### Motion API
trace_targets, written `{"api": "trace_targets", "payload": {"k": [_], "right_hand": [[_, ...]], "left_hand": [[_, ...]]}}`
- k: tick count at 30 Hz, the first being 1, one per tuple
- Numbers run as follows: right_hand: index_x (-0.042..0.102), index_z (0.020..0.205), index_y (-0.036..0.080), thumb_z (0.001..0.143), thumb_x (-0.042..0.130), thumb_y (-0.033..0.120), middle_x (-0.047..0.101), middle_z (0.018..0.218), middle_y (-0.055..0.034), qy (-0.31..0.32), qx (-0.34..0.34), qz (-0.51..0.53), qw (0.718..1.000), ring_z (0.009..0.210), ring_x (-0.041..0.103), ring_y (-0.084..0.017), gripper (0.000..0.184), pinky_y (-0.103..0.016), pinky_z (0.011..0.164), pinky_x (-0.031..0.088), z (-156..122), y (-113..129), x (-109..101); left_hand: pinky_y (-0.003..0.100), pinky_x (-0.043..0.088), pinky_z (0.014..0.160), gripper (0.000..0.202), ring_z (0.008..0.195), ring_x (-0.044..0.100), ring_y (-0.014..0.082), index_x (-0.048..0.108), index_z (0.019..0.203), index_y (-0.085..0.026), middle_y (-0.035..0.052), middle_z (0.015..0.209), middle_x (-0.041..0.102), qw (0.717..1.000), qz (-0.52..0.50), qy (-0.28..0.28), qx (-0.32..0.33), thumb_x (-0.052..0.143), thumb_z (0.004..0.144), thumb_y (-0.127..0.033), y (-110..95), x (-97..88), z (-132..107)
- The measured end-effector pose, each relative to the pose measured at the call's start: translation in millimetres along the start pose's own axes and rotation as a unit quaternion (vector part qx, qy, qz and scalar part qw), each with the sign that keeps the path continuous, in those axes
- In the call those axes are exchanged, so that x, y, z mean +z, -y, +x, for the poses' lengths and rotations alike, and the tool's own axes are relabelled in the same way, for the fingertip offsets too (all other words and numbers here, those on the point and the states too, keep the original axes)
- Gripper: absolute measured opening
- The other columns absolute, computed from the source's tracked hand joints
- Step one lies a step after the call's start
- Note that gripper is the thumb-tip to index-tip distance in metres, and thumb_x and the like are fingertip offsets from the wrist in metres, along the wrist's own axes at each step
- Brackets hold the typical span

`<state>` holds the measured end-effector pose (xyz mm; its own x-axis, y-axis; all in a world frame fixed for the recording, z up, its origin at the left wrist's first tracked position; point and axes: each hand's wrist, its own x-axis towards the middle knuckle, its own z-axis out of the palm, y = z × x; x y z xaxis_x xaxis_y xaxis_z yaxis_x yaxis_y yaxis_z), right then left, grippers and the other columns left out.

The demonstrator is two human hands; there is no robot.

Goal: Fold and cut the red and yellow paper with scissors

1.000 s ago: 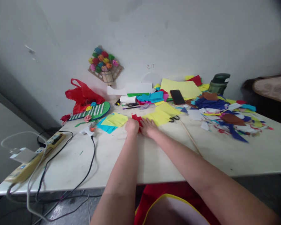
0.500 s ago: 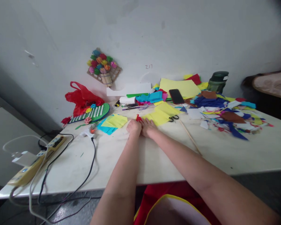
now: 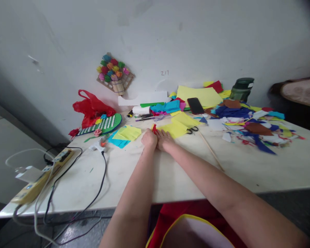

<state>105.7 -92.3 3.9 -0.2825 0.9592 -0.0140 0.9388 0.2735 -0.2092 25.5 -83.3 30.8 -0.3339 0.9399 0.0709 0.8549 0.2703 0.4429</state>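
Beside the spread right hand (image 3: 165, 140), red paper (image 3: 154, 128) juts forward from the left hand (image 3: 149, 138), whose curled grip holds it.

- You have two hands (image 3: 149, 138)
- One red piece (image 3: 154, 128)
- One phone (image 3: 195, 106)
- One glue gun (image 3: 98, 146)
- One power strip (image 3: 33, 193)
- One green bottle (image 3: 240, 90)
- One red bag (image 3: 91, 107)

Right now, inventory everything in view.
Red piece: 1, red, centre
Sheets: several, yellow and blue, centre
Stick: 1, tan, right
Phone: 1, black, back
Pens: several, dark, back
Scraps: many, mixed, right
Bottle: 1, green, back right
Bag: 1, red, back left
Board: 1, green, left
Glue gun: 1, white, left
Power strip: 1, yellow, left
Cables: several, black and white, left
Flower decoration: 1, multicoloured, against wall
Table: 1, whitish, beneath
Left hand: 1, bare, at red piece
Right hand: 1, bare, at red piece
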Motion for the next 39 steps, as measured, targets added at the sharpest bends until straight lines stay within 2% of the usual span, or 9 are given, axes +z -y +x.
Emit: {"api": "trace_targets", "payload": {"k": [4, 10, 18, 25, 33, 39], "right_hand": [[0.014, 0.142, 0.013, 0.087, 0.018, 0.033, 0.009, 0.149, -0.0028, -0.003, 0.0, 0.007, 1.0, 0.135, 0.006, -0.025, 0.059, -0.046, 0.107, 0.005, -3.0, 1.2, -2.2], [0.012, 0.142, 0.012, 0.086, 0.018, 0.039, 0.008, 0.149, -0.0034, 0.009, -0.001, 0.004, 1.0, 0.135, 0.003, -0.025, 0.062, -0.046, 0.107, 0.002, -1.7, 0.5, -1.5], [0.011, 0.142, 0.013, 0.086, 0.021, 0.041, 0.006, 0.149, -0.0041, 0.016, -0.002, 0.006, 1.0, 0.135, 0.0, -0.024, 0.063, -0.046, 0.107, 0.002, 0.4, -1.2, -0.5], [0.011, 0.142, 0.01, 0.087, 0.016, 0.041, 0.005, 0.149, -0.0053, 0.016, 0.002, 0.014, 1.0, 0.135, 0.002, -0.023, 0.063, -0.045, 0.107, 0.002, -0.2, -0.8, -2.0], [0.01, 0.142, 0.011, 0.087, 0.011, 0.042, 0.005, 0.149, -0.0048, -0.003, 0.008, 0.024, 1.0, 0.135, 0.003, -0.021, 0.063, -0.043, 0.108, 0.004, 0.3, -1.3, -1.0], [0.008, 0.142, 0.011, 0.087, 0.011, 0.043, 0.004, 0.149, -0.0044, -0.005, 0.012, 0.019, 1.0, 0.135, 0.003, -0.021, 0.064, -0.042, 0.107, 0.005, 0.0, -0.9, -0.4]], "left_hand": [[0.036, 0.043, 0.078, 0.032, 0.097, 0.059, 0.0251, 0.052, 0.103, -0.016, 0.0165, 0.107, 0.06, 1.0, 0.002, 0.018, 0.0, 0.037, 0.084, -0.036, 1.5, 0.1, 4.2], [0.035, 0.042, 0.079, 0.043, 0.1, 0.057, 0.0269, 0.055, 0.103, -0.016, 0.0172, 0.108, 0.06, 1.0, 0.0, 0.029, 0.0, 0.046, 0.077, -0.049, 2.6, -0.8, 6.1], [0.035, 0.043, 0.078, 0.043, 0.099, 0.057, 0.0272, 0.057, 0.105, -0.014, 0.0182, 0.108, 0.06, 0.999, -0.017, 0.034, -0.029, 0.05, 0.076, -0.046, 1.0, 1.7, 8.6], [0.035, 0.043, 0.078, 0.039, 0.099, 0.058, 0.0274, 0.062, 0.099, -0.014, 0.0178, 0.108, 0.061, 0.999, -0.009, 0.044, -0.014, 0.047, 0.078, -0.043, 1.3, -0.9, 5.8], [0.033, 0.043, 0.077, 0.032, 0.098, 0.058, 0.0257, 0.061, 0.099, -0.019, 0.013, 0.105, 0.063, 0.997, -0.06, 0.038, 0.008, 0.042, 0.081, -0.039, 5.3, -4.5, 6.7], [0.031, 0.043, 0.076, 0.032, 0.096, 0.059, 0.0243, 0.06, 0.1, -0.017, 0.0137, 0.104, 0.063, 0.996, -0.075, 0.036, 0.011, 0.039, 0.082, -0.035, 5.0, -2.3, 9.9]]}}
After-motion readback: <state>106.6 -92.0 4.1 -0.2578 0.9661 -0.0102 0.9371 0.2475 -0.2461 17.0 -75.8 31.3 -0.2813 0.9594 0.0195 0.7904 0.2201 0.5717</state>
